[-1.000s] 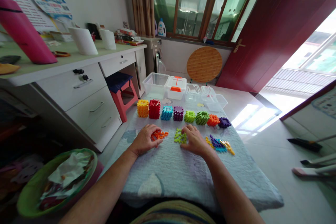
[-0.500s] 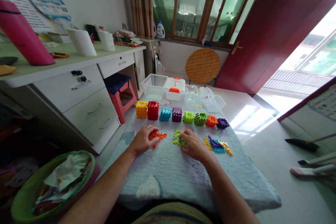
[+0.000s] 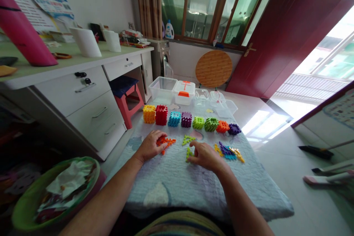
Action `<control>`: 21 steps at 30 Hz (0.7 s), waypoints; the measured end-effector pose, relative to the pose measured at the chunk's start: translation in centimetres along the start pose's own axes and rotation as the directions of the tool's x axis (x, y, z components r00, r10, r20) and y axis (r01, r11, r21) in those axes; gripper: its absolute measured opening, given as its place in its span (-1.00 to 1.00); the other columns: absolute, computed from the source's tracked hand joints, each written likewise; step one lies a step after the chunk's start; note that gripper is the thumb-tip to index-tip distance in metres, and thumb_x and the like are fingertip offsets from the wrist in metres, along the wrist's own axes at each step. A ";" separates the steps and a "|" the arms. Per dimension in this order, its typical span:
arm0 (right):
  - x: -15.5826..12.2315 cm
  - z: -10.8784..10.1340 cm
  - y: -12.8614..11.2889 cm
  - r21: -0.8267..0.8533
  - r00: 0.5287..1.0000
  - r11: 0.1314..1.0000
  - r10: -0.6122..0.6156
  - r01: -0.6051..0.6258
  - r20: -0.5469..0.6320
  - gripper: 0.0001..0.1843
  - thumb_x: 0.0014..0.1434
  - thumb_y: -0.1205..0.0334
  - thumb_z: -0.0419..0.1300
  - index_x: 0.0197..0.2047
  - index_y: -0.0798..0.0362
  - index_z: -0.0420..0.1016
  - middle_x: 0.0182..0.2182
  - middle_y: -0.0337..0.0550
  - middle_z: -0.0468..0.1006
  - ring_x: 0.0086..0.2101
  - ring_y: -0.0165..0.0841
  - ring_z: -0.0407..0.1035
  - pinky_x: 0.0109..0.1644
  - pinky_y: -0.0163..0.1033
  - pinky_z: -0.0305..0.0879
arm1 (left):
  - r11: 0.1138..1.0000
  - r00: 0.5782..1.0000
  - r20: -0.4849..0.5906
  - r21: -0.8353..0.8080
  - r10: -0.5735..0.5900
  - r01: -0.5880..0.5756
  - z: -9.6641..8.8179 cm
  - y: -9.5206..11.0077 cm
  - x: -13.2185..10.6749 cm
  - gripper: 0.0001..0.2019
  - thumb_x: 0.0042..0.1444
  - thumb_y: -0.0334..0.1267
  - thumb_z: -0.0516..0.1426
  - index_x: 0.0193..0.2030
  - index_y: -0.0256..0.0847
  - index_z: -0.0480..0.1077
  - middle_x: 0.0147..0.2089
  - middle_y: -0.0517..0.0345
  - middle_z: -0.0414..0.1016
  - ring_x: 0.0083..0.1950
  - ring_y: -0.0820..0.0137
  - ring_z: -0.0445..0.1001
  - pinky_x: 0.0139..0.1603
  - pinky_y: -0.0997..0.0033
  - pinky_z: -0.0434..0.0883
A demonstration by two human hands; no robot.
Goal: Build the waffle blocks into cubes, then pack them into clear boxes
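**A:** From the head camera, what do the hands have?

**B:** The left hand [image 3: 150, 146] is half curled, thumb and fingers closed on a few flat orange plastic puzzle pieces [image 3: 166, 141]. They lie on the pale blue quilted cloth [image 3: 177, 180] over the worktop, on the person's side of the row of coloured plastic cubes [image 3: 190, 120], below its red cube. The right hand [image 3: 205, 155] has bent fingers pinching a small lime-green flat plastic piece [image 3: 188, 153], below the middle of that row. I cannot tell whether it is lifted.

**A:** How would they handle?

**B:** Light and stiff, I'd judge, with notched, toothed edges. Smooth faces may slip, so pinch across the edges.

**A:** Anything else nearby?

**B:** A second lime-green piece [image 3: 188, 139] lies loose between the pinched one and the row. A heap of mixed loose pieces [image 3: 229, 152] sits below the row's purple end.
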State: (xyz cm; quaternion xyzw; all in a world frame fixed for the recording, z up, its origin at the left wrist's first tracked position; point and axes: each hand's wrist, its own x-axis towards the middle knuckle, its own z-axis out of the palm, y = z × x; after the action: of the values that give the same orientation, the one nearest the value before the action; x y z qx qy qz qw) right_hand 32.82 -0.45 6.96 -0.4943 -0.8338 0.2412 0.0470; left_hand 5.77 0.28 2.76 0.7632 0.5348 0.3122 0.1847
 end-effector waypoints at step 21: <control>-0.3 0.1 0.0 -0.156 0.997 0.985 -0.067 0.071 0.029 -0.70 0.04 0.43 0.10 -0.14 0.04 0.45 -0.24 -0.10 0.47 -0.24 -0.31 0.36 -0.19 -0.29 0.16 | 1.000 1.000 -0.005 -0.005 -0.008 0.008 0.2 -0.2 -0.1 -0.73 0.01 -0.22 0.19 -0.11 -0.19 0.46 -0.16 0.07 0.50 -0.09 0.25 0.42 -0.01 0.23 0.37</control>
State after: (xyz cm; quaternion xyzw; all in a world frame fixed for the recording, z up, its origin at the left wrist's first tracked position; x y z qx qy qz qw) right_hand 32.89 -0.76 6.90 -0.4644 -0.8673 0.1791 0.0064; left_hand 5.70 0.26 2.49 0.7597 0.5377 0.3147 0.1865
